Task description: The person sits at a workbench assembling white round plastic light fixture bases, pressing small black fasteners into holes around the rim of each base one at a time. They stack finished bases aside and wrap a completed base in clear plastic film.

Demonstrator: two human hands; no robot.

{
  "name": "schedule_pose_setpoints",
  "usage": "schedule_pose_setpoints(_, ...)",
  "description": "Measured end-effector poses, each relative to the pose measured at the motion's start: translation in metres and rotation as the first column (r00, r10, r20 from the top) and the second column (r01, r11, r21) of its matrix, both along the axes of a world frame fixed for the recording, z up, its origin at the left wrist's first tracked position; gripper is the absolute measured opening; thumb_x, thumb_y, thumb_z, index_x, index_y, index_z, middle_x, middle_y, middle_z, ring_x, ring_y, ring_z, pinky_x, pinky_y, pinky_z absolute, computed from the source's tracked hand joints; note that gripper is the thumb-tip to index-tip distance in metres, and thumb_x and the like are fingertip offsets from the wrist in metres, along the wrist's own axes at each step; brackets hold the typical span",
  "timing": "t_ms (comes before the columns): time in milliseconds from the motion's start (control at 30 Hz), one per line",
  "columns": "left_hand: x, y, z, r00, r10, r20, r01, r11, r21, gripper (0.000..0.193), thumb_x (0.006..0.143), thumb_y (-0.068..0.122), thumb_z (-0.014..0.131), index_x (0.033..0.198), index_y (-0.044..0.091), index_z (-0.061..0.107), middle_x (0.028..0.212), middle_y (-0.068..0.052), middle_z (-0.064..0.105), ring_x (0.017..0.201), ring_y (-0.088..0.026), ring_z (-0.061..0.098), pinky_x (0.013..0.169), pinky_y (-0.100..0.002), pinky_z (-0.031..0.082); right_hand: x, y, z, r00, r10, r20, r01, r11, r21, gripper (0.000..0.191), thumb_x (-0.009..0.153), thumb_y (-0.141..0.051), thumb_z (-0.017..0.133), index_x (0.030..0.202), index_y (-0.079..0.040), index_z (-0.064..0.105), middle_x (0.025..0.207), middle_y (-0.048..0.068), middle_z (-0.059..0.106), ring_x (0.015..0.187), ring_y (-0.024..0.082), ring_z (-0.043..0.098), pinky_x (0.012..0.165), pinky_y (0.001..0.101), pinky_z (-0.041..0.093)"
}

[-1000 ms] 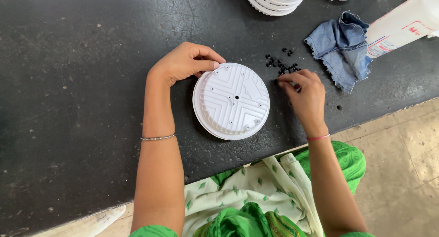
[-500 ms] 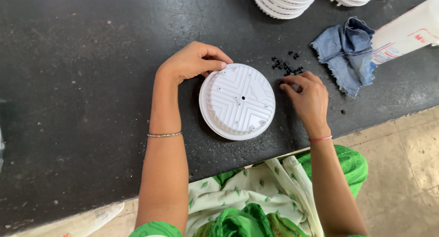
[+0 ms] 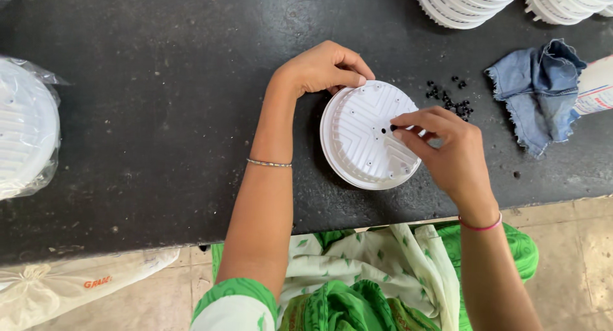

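On black bench; left hand (image 3: pixel 322 68) steadies white disc (image 3: pixel 367 139); right hand (image 3: pixel 447 149) pinches black plug (image 3: pixel 393 128)

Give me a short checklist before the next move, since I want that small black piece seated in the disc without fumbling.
1. Left hand steadies the white ribbed disc at its upper rim: ok.
2. Right hand pinches a small black piece at its fingertips: ok.
3. Piece lies close beside the centre hole: ok.
4. Piece is turned the right way: cannot tell.
5. Disc lies flat on the dark table: ok.
6. Spare black pieces lie near the right hand: ok.
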State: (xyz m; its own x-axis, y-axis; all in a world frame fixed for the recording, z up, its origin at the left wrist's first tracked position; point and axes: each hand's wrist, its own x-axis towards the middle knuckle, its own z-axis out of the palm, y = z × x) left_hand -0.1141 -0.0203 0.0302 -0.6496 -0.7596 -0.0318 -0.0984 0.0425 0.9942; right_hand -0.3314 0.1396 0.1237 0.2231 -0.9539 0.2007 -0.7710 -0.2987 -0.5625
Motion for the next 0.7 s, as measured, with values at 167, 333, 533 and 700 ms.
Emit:
schedule_pose_setpoints(167, 0.007, -0.001, -0.003, 1.000, -0.002, -0.011, 0.002, 1.000, 0.006, 0.022, 0.086, 0.015, 0.074, 0.106, 0.009, 0.081, 0.096, -0.005, 0.080, 0.084, -0.012, 0.075, 0.074, -0.028, 0.064, 0.022, -0.002, 0.008, 0.994, 0.013, -0.112, -0.011, 1.000, 0.021, 0.020, 0.087, -0.007, 0.079, 0.107, -0.010, 0.079, 0.100, 0.005, 0.074, 0.076, 0.016, 0.071, 0.067, 0.0290, 0.054)
schedule_pose_setpoints(333, 0.008, -0.001, -0.005, 1.000, 0.014, -0.024, -0.014, 1.000, 0.012, 0.021, 0.085, 0.013, 0.075, 0.104, 0.009, 0.081, 0.094, -0.006, 0.080, 0.081, -0.013, 0.076, 0.073, -0.028, 0.065, 0.026, -0.002, 0.010, 0.987, 0.031, -0.159, -0.029, 0.999, 0.018, 0.019, 0.087, -0.010, 0.078, 0.106, -0.010, 0.079, 0.101, 0.005, 0.074, 0.076, 0.016, 0.072, 0.068, 0.0303, 0.053)
schedule_pose_setpoints(533, 0.007, -0.002, -0.006, 1.000, 0.023, -0.018, -0.022, 1.000, 0.010, 0.021, 0.084, 0.013, 0.075, 0.103, 0.009, 0.081, 0.093, -0.006, 0.081, 0.081, -0.014, 0.076, 0.073, -0.029, 0.066, 0.027, -0.003, 0.010, 0.985, 0.032, -0.167, -0.026, 0.999, 0.040, 0.019, 0.087, -0.011, 0.078, 0.106, -0.010, 0.079, 0.100, 0.005, 0.074, 0.076, 0.017, 0.072, 0.068, 0.0306, 0.054)
schedule_pose_setpoints(700, 0.009, 0.001, -0.005, 0.999, 0.036, -0.010, -0.036, 0.999, 0.005, 0.021, 0.083, 0.014, 0.077, 0.102, 0.010, 0.082, 0.093, -0.006, 0.081, 0.080, -0.014, 0.077, 0.072, -0.029, 0.066, 0.030, -0.001, 0.012, 0.984, 0.037, -0.172, -0.030, 0.999, 0.039, 0.019, 0.087, -0.012, 0.078, 0.106, -0.010, 0.079, 0.099, 0.005, 0.074, 0.077, 0.018, 0.072, 0.069, 0.0308, 0.055)
